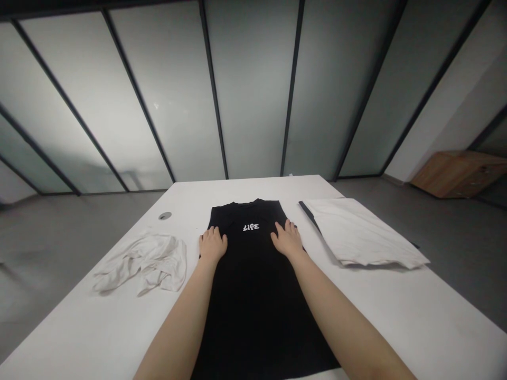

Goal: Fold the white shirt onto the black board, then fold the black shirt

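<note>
A black shirt with white lettering lies flat along the middle of the white table, sleeves folded in so it forms a long narrow strip. My left hand rests palm down on its left edge near the top, fingers stretched out. My right hand lies flat on the right edge at the same height, fingers spread. Neither hand holds anything.
A crumpled white garment lies on the table to the left. A stack of folded white cloth over something dark sits to the right. A round cable hole is at the far left. A wooden cabinet stands by the wall.
</note>
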`<act>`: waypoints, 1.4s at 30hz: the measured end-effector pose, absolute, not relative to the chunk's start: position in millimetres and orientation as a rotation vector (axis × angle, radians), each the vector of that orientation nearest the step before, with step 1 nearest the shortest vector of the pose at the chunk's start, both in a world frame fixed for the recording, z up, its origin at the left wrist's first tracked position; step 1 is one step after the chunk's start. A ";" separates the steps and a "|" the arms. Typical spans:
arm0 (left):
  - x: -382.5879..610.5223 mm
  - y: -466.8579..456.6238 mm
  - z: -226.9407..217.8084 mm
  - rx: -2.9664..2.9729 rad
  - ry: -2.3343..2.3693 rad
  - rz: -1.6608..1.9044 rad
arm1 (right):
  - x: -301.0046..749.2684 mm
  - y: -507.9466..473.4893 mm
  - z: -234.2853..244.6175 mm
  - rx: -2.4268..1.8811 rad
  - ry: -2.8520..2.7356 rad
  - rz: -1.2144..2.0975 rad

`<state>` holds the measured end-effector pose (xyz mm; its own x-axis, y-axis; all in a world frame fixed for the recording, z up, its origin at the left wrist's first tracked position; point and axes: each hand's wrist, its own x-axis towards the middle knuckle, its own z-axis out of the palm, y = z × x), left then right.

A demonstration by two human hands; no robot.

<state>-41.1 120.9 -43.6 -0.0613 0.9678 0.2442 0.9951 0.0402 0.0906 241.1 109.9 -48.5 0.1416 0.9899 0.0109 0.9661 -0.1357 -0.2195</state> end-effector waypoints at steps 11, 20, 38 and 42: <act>-28.9 110.4 -40.1 -1.995 -2.232 -0.275 | 244.8 111.7 -56.0 -2.154 -1.976 0.161; -3.3 102.4 -42.0 -2.172 -2.158 -0.260 | 242.7 110.7 -57.3 -2.185 -1.979 0.138; -5.4 98.7 -46.9 -2.237 -2.170 -0.301 | 219.8 7.9 -53.0 -1.857 -2.294 0.231; -3.0 88.6 -36.6 -2.229 -2.046 -0.410 | 247.9 -11.3 -51.4 -1.881 -2.317 0.309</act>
